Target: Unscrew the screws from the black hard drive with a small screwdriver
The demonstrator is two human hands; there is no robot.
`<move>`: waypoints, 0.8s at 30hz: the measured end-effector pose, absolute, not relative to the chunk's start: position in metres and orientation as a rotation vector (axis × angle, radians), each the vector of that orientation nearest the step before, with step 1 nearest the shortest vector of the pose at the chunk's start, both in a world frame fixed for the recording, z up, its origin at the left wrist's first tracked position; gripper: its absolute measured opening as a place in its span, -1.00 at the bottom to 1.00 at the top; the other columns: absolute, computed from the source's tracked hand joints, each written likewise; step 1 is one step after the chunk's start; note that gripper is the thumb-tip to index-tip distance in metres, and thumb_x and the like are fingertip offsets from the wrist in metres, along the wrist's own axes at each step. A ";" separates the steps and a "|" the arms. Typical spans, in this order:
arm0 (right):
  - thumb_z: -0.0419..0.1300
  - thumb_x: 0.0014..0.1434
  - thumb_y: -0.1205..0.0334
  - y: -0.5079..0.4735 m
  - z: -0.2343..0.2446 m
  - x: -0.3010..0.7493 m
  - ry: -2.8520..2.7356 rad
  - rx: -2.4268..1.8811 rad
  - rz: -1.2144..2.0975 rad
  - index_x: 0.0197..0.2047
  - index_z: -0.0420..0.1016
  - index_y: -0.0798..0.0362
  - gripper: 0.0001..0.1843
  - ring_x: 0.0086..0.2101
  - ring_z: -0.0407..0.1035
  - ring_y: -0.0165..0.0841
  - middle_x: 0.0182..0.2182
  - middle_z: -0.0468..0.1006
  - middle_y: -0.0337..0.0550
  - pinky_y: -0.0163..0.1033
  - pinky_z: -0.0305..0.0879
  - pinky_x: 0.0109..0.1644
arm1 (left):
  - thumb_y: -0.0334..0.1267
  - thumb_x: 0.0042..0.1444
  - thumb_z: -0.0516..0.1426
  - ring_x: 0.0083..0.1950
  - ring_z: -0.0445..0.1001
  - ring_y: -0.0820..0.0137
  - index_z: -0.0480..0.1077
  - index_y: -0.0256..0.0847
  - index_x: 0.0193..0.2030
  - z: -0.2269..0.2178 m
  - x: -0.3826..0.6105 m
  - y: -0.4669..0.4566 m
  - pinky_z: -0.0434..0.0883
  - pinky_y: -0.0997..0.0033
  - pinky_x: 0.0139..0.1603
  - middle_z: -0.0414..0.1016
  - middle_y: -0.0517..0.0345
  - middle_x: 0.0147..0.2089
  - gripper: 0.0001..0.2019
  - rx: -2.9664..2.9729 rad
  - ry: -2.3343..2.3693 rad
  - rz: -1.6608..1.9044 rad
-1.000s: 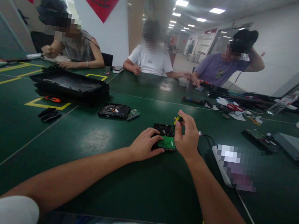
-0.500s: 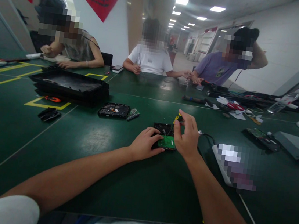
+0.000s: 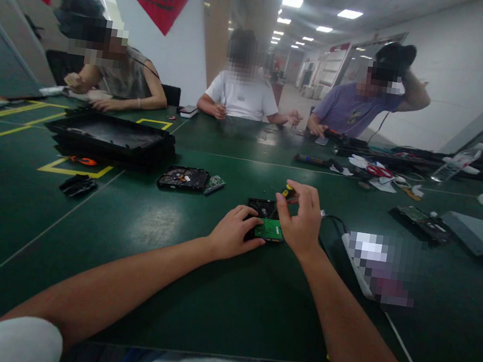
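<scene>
A hard drive (image 3: 263, 208) with a green circuit board (image 3: 271, 229) lies on the green table in front of me. My left hand (image 3: 237, 231) grips its left side, thumb along the near edge and fingers over the far part. Above the drive's right end, my right hand (image 3: 302, 216) is closed around a screwdriver (image 3: 287, 191) with a yellow and black handle. The handle points up between thumb and fingers. I cannot make out where the screwdriver's tip rests.
Left of the drive lie another hard drive (image 3: 183, 178), a loose circuit board (image 3: 214, 185) and stacked black trays (image 3: 110, 135). To the right are a power strip (image 3: 357, 269), a hard drive (image 3: 419, 223) and a grey box (image 3: 480, 235). Three people sit across the table.
My right thumb and fingers have shifted slightly around the screwdriver handle, the thumb moving a little left. My left hand stays on the hard drive.
</scene>
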State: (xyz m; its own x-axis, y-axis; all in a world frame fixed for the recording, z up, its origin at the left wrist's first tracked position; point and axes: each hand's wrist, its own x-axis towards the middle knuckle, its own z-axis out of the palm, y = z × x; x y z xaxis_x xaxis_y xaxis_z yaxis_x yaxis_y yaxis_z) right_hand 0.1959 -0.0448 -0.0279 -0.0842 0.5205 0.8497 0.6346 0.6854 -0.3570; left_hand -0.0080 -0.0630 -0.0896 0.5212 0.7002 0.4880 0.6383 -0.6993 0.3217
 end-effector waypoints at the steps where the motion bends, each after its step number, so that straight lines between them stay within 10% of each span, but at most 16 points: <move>1: 0.23 0.36 0.11 -0.045 -0.028 0.196 -1.728 -0.944 -0.129 0.19 0.43 -0.06 -0.63 -0.14 0.46 -0.21 -0.02 0.47 0.00 -0.01 0.54 -0.06 | 0.04 0.21 0.29 0.24 0.39 0.01 0.47 -0.10 0.17 -0.090 -0.008 -0.063 0.45 -0.13 0.23 0.43 -0.11 0.16 -0.54 2.646 1.166 0.924; 24: 0.15 0.41 0.17 -0.044 -0.029 0.197 -1.731 -0.932 -0.132 0.22 0.40 -0.05 -0.66 -0.07 0.44 -0.17 -0.01 0.48 0.02 0.00 0.52 -0.03 | 0.05 0.23 0.28 0.24 0.39 0.01 0.47 -0.12 0.17 -0.092 -0.009 -0.062 0.44 -0.12 0.23 0.42 -0.12 0.17 -0.54 2.653 1.177 0.921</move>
